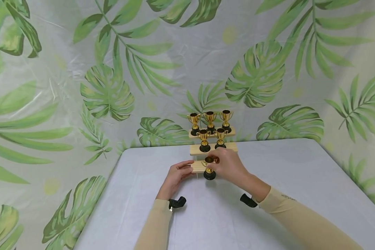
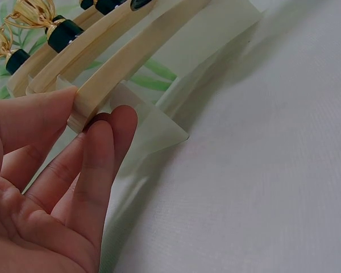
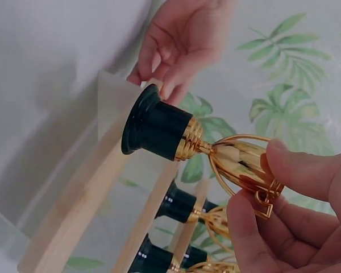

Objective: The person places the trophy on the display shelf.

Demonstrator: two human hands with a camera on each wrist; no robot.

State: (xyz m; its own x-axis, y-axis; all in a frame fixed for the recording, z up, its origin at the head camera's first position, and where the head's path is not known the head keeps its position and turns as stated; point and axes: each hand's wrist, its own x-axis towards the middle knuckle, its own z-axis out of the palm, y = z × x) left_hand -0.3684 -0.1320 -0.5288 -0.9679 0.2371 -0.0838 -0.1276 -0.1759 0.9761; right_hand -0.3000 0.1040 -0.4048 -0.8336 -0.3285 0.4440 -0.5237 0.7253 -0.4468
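Between the thumb and fingers of my right hand (image 1: 231,165) is the cup of a small gold trophy (image 1: 209,174) with a black base. In the right wrist view its base (image 3: 159,122) is at the lowest wooden board (image 3: 79,199) of a tiered stand; whether they touch, I cannot tell. My left hand (image 1: 176,175) pinches the left end of that same board, thumb on one side and fingers on the other, as the left wrist view shows. Two trophies stand on the middle board (image 1: 195,150), and three more on the top board (image 1: 219,133).
Translucent side panels (image 2: 150,114) carry the boards. The stand is toward the back of a table under a pale cloth (image 1: 268,173). Behind it hangs a leaf-patterned curtain (image 1: 181,69). A black wrist device (image 1: 177,202) is on the left wrist, another (image 1: 248,200) near the right.
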